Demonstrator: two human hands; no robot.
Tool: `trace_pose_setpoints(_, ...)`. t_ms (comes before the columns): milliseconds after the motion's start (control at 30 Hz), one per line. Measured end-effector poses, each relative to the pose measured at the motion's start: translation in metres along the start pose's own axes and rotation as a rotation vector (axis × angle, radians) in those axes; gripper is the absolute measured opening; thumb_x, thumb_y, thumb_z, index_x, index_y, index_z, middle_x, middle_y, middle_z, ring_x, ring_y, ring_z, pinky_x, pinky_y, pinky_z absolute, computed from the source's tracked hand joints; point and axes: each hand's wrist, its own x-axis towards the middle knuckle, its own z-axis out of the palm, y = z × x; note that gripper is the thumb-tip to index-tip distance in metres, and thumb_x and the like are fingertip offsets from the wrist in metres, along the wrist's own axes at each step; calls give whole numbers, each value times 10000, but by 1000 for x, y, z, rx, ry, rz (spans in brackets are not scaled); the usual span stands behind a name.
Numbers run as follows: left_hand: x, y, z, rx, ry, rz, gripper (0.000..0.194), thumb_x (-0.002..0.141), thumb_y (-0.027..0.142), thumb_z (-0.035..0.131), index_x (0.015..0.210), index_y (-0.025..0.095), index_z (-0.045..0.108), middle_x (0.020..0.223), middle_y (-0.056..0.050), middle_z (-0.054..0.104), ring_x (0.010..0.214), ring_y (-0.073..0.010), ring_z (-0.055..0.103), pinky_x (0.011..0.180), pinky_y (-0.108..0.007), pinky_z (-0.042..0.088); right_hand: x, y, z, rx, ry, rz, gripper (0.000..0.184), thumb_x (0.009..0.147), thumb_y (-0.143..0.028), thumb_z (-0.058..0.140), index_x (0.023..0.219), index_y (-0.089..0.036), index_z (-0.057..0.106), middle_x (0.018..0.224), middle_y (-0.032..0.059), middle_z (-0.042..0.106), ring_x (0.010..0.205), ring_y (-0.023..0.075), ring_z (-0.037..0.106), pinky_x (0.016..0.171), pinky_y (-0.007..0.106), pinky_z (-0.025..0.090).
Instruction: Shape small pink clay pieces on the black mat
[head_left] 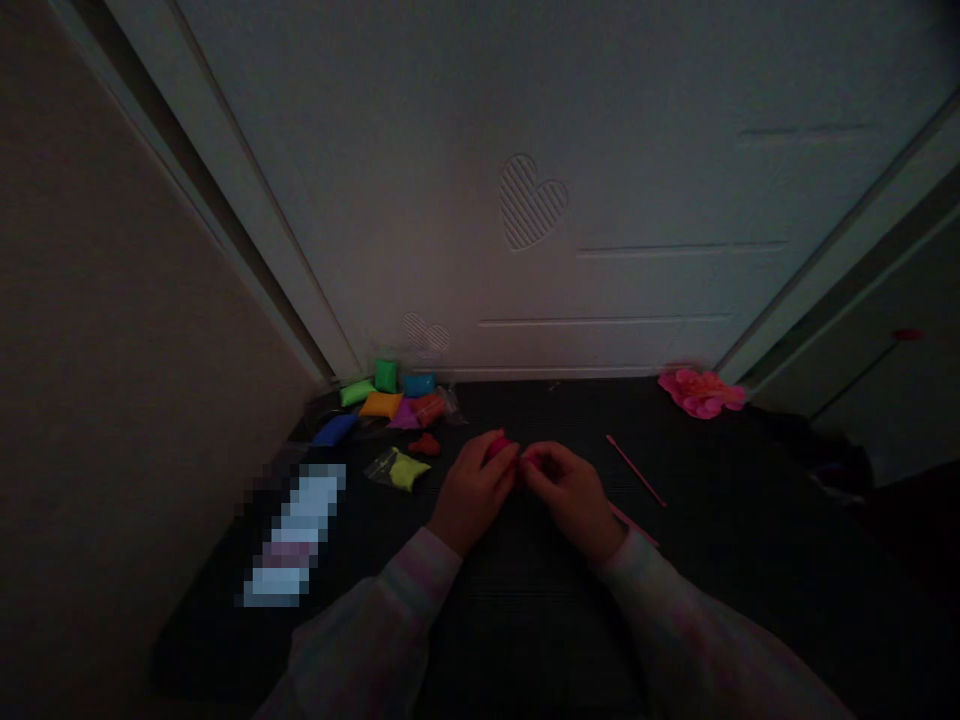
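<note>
Nearest: two patterned sleeves (379, 625) reach forward over the dark tabletop (517, 640); lighting dim. Landmark is the pink lump (501, 447), held above the tabletop, in front of the person. Left of it and nearer lies a bright, pixelated oblong (296, 535); identity cannot be told. Right of it and nearer, a flat pink strip (634, 523) shows partly from behind the right wrist.

At the landmark: left hand (474, 487) has its fingers curled closed around the lump. Right hand (574, 492), just right of the lump, has thumb and fingers pinched together on a small pink bit (529, 459); whether this joins the lump cannot be told.

Right of the lump, a slim pink stick (636, 471) lies slantwise. Left of it: a yellow-green packet (407, 469) and, slightly farther, a red-orange piece (426, 445). Beyond these, left of and farther than the lump, a cluster of coloured packets (382, 404): blue, green, orange, purple, red. Far right of the lump, a pink flower-like item (702, 392). Farthest, behind the lump, a pale panel (637, 180) with striped hearts (531, 202).
</note>
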Motion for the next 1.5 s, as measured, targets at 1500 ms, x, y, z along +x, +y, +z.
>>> trace_pose_setpoints(1500, 3, -20, 3, 31, 59, -154, 279, 766, 174, 512, 1040, 130, 545, 1033, -118, 562, 969, -203, 550, 857, -354, 472, 5, -8, -18, 729, -83, 344, 140, 604, -249, 620, 726, -204, 567, 635, -43, 564, 498, 45, 450, 435, 161, 352)
